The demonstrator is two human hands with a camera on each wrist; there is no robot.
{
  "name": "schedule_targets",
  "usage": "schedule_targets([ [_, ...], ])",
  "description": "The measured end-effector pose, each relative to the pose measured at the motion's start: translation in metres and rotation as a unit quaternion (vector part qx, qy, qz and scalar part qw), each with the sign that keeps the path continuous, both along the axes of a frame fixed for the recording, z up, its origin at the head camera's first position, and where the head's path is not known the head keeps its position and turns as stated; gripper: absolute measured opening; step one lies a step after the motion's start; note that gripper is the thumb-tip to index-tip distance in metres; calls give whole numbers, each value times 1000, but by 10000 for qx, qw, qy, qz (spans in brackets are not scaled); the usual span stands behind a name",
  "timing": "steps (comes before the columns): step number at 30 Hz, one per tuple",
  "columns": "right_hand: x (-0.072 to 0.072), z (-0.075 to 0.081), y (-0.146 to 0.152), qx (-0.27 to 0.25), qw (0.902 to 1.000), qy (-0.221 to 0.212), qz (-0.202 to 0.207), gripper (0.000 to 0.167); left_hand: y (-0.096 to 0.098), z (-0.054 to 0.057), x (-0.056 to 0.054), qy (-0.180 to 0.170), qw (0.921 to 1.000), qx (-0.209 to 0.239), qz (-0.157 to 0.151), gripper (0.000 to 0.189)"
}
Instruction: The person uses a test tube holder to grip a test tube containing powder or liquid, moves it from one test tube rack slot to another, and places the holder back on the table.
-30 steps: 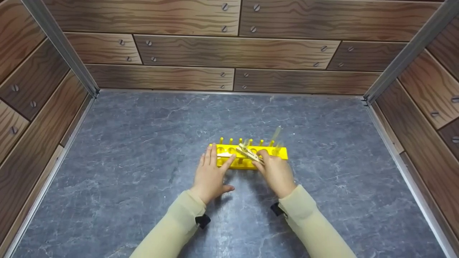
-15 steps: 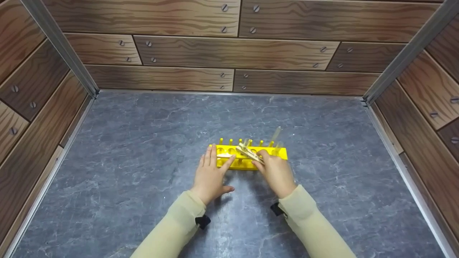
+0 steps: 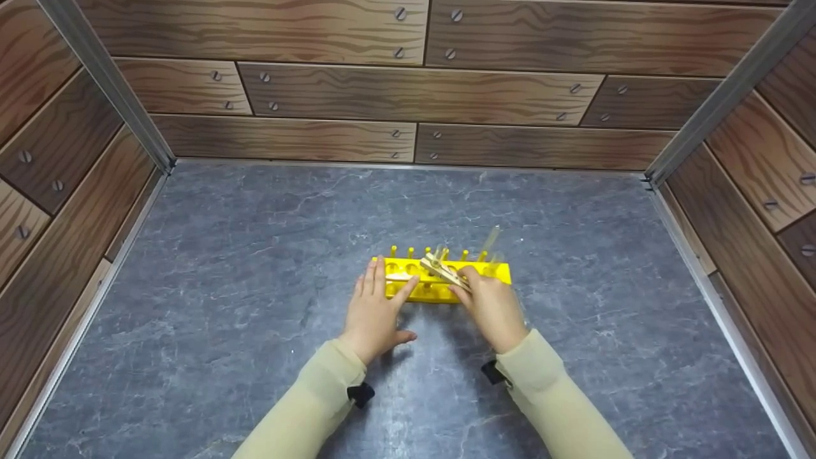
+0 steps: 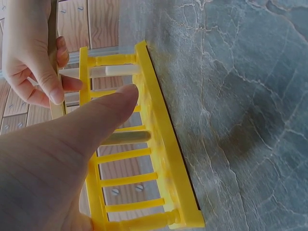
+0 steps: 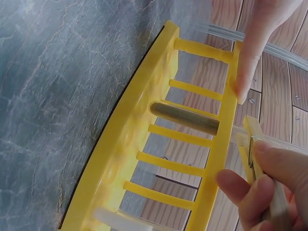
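A yellow test tube rack (image 3: 401,275) stands on the grey surface, with a row of pegs along its back. My left hand (image 3: 373,319) rests on its left end, fingers straight. My right hand (image 3: 497,312) grips a wooden test tube clamp (image 3: 440,269), whose head is at the upper part of a test tube (image 3: 441,254) standing in a middle hole. That tube's lower part holds murky olive-brown contents (image 5: 185,118). Whether the clamp is closed around the glass, I cannot tell. At the right end sits another test tube with white contents (image 4: 120,70).
A clear glass tube (image 3: 491,239) slants upward at the rack's back right peg. Wood-patterned panels (image 3: 414,92) wall the grey marbled surface (image 3: 255,255) at the back and both sides, with metal strips (image 3: 720,274) along the edges.
The clamp head and tube have shifted very slightly. Both hands stay in the same places, and the rack has not moved.
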State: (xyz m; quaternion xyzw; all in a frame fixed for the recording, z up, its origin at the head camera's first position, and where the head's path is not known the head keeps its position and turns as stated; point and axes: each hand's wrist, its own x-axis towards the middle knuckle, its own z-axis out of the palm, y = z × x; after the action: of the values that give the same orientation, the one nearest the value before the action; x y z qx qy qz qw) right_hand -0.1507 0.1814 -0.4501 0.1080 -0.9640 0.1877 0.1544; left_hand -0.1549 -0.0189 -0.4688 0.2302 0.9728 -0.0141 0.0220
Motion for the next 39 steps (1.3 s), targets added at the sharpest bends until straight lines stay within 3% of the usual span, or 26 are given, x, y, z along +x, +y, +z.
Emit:
schedule_targets([
  [39, 5, 9, 0, 20, 10000, -20, 34, 20, 1, 2, 1, -15, 10000, -39, 11, 96],
])
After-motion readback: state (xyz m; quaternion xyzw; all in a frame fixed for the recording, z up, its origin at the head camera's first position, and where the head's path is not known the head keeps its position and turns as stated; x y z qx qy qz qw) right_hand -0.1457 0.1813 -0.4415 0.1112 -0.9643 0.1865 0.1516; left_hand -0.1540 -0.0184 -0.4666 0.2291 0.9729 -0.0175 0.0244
